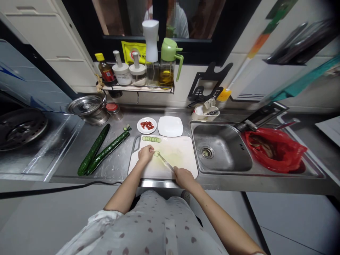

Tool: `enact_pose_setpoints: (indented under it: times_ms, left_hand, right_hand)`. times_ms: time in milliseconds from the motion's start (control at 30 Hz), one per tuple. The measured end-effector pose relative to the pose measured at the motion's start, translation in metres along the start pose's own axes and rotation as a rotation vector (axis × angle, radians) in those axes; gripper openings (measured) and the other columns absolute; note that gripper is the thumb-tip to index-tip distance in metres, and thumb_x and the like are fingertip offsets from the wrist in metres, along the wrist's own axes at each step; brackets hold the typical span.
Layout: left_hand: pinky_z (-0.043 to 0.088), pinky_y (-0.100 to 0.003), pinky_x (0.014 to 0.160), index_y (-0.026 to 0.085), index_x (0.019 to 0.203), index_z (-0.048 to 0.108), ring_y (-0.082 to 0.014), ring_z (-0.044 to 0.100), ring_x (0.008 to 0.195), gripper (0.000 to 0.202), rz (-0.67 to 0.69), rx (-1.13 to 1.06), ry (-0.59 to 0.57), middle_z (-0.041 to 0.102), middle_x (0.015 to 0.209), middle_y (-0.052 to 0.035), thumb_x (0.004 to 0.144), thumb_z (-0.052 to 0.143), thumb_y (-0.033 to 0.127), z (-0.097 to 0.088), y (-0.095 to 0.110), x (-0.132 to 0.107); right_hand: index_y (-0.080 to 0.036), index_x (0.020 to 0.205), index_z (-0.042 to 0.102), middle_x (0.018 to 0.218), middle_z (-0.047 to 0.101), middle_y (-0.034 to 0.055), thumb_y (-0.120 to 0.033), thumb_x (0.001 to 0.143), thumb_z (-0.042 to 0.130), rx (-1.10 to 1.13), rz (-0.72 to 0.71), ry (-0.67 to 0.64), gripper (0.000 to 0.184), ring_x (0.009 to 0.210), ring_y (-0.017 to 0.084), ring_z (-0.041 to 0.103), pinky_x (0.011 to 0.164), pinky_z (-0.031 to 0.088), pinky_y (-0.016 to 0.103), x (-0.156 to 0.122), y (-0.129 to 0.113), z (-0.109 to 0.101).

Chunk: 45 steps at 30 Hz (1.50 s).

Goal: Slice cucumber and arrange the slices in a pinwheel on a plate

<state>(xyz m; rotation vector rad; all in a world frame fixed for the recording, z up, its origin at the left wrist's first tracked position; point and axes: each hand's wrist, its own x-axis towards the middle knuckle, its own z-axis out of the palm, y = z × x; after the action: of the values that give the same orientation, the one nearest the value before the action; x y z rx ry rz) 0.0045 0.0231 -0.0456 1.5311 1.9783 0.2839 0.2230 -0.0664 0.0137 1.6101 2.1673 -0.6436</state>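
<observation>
A white cutting board (183,148) with a grey handle end lies on the steel counter. On it rests a single thin cucumber slice (156,153), and a row of overlapping cucumber slices (151,139) lines the board's far left edge. My right hand (183,177) grips a small knife (166,162), its tip at the single slice. Just left of that slice is my left hand (145,154), fingers curled together; whether anything is between them is too small to make out. Two whole cucumbers (94,150) lie left of the board, one with its end cut off.
Behind the board stand a plate of red pieces (147,125) and a white plate (170,126). A steel sink (223,148) is on the right, beside a red plastic bag (276,150). A lidded pot (89,109) stands back left, below a condiment shelf (138,88).
</observation>
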Motion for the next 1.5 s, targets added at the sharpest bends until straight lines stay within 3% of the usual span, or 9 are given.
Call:
enact_pose_setpoints:
  times_ms: [700, 1200, 1500]
  left_hand:
    - [0.040, -0.024, 0.068, 0.026, 0.085, 0.066, -0.0150, 0.061, 0.083, 0.014, -0.036, -0.029, -0.027, 0.071, 0.085, 0.0021, 0.072, 0.066, 0.027, -0.003, 0.002, 0.005]
    - [0.040, -0.024, 0.067, 0.026, 0.085, 0.066, -0.0156, 0.061, 0.083, 0.015, -0.036, -0.001, -0.031, 0.070, 0.087, 0.0022, 0.071, 0.066, 0.029, -0.004, 0.002, 0.005]
    - [0.040, -0.024, 0.068, 0.027, 0.086, 0.066, -0.0153, 0.062, 0.086, 0.016, -0.048, 0.002, -0.035, 0.071, 0.088, 0.0031, 0.070, 0.068, 0.029, -0.005, 0.002, 0.006]
  right_hand:
    - [-0.013, 0.108, 0.058, 0.098, 0.068, 0.0156, -0.011, 0.088, 0.039, -0.007, -0.044, -0.055, 0.028, 0.096, 0.023, 0.064, 0.074, 0.042, 0.029, 0.013, -0.006, -0.025]
    - [-0.012, 0.108, 0.058, 0.098, 0.068, 0.0172, -0.010, 0.086, 0.039, -0.033, -0.054, -0.021, 0.029, 0.095, 0.025, 0.065, 0.074, 0.044, 0.031, 0.016, -0.008, -0.019]
    - [-0.013, 0.110, 0.058, 0.100, 0.068, 0.0174, -0.016, 0.090, 0.036, -0.038, -0.033, -0.035, 0.029, 0.098, 0.026, 0.064, 0.076, 0.044, 0.031, 0.004, 0.000, -0.012]
